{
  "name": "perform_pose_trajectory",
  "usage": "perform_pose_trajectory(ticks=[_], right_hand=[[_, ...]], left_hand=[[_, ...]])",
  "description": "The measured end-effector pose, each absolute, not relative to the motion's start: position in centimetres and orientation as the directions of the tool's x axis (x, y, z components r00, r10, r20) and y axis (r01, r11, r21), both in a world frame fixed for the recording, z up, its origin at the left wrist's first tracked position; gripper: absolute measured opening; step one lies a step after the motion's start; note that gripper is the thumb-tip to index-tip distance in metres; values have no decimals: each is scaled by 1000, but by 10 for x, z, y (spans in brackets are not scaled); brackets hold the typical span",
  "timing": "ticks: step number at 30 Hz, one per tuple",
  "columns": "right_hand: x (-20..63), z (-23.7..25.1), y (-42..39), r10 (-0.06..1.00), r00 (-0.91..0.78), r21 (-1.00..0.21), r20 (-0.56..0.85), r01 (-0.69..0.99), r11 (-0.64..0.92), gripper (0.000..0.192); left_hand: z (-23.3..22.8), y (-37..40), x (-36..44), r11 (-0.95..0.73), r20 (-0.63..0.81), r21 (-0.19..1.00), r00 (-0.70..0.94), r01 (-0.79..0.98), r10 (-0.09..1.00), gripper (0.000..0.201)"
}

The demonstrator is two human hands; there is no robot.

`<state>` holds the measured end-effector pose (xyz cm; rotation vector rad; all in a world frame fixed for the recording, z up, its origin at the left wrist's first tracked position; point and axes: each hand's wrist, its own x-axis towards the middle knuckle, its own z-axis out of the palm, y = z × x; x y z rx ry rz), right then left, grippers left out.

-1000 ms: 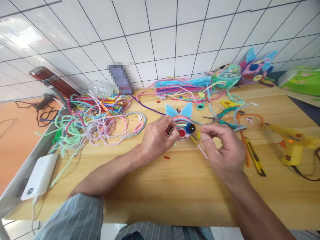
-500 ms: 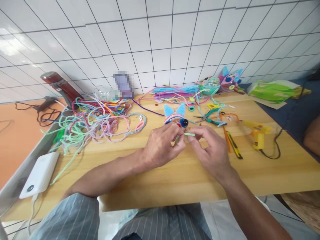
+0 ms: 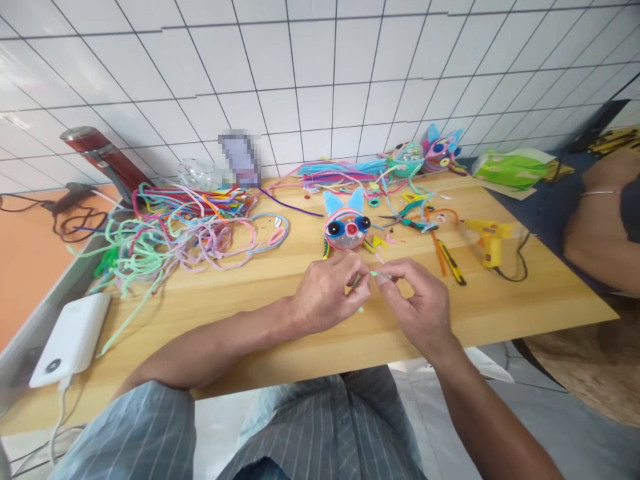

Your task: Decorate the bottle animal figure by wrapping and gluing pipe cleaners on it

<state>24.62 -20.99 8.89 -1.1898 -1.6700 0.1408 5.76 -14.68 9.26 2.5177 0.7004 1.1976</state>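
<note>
My left hand (image 3: 327, 293) and my right hand (image 3: 417, 303) meet above the wooden table (image 3: 300, 333), both pinching a short light-green pipe cleaner piece (image 3: 377, 274) between their fingertips. Just beyond them stands a small pipe-cleaner animal face (image 3: 346, 223) with two blue ears, black eyes and a red nose. It is untouched by either hand.
A tangle of coloured pipe cleaners (image 3: 185, 230) covers the left. Pliers (image 3: 407, 220), a yellow utility knife (image 3: 453, 257) and a yellow glue gun (image 3: 487, 240) lie to the right. A white power bank (image 3: 67, 337) sits at the left edge. Another person's arm (image 3: 595, 220) is far right.
My hands have drawn back from the animal face toward me with the green piece. The camera has pulled back, so the face now shows fully.
</note>
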Motion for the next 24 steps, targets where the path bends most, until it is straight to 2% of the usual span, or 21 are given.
perform_pose_trajectory(ticks=[9,13,16,18,20,22,24], right_hand=[[242,68,-217,732,65,-567,678,680,465,14],[245,62,-217,741,61,-576,668,673,464,15],[256,54,-220,803,13,-596,596,678,430,7],[272,46,-222,858,38,-622,512,705,340,15],[299,36,-220,889,160,-647,429,741,179,28],[336,27,-216,869,331,-662,367,749,-5,35],[376,20,-210,775,525,-668,352,721,-186,40]], left_hand=[[70,-148,66,-797,647,542,474,266,598,15],[65,-146,66,-696,499,678,547,236,672,9],[61,-145,68,-552,336,805,600,219,727,6],[56,-144,70,-446,236,871,620,206,748,6],[50,-144,72,-359,170,914,623,190,763,6],[44,-144,73,-291,119,939,619,184,776,7],[38,-144,73,-232,69,955,622,184,780,8]])
